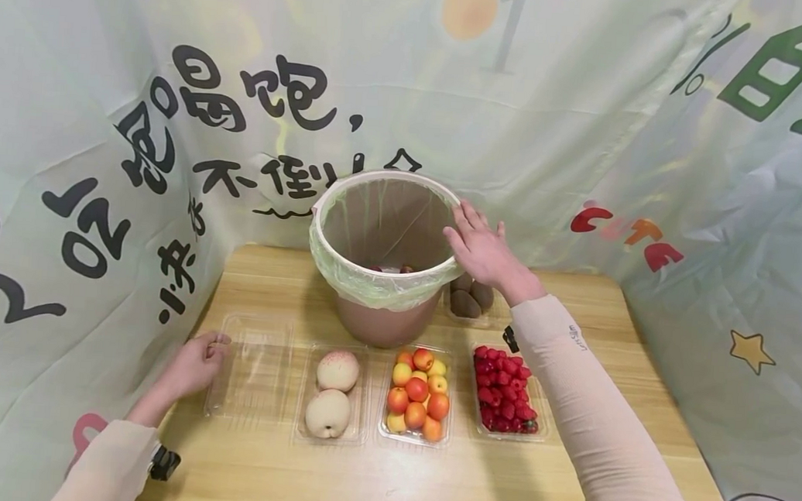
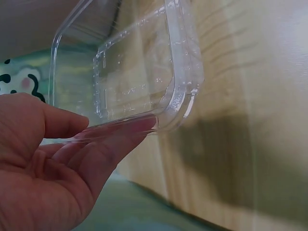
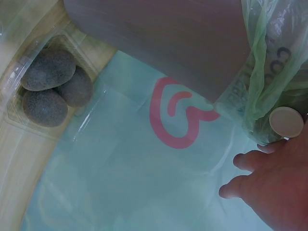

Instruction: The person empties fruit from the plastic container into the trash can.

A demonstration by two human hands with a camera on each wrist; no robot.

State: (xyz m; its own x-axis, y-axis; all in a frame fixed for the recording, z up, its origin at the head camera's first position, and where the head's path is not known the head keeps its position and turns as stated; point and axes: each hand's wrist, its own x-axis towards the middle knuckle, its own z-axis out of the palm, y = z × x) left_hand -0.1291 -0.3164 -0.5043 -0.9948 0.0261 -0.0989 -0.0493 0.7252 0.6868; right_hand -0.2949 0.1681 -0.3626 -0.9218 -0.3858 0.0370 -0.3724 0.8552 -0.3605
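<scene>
At the left of the table my left hand (image 1: 195, 364) pinches the side rim of a transparent plastic fruit box (image 1: 250, 376) with nothing in it. In the left wrist view the thumb (image 2: 67, 120) lies on one side of the rim and the fingers on the other. My right hand (image 1: 483, 247), fingers extended, is at the right rim of a pinkish-brown bin (image 1: 385, 323). A pale green liner bag (image 1: 359, 288) folds over that rim. Small dark red pieces (image 1: 407, 269) lie at the bin's bottom. Brown kiwis (image 3: 48, 70) sit in a transparent box below my right hand.
In front of the bin stand a box with two pale peaches (image 1: 328, 412), a box of small red and yellow fruits (image 1: 417, 391) and a box of raspberries (image 1: 503, 386). Printed cloth (image 1: 539, 74) walls in the wooden table (image 1: 426, 485) at the back and sides.
</scene>
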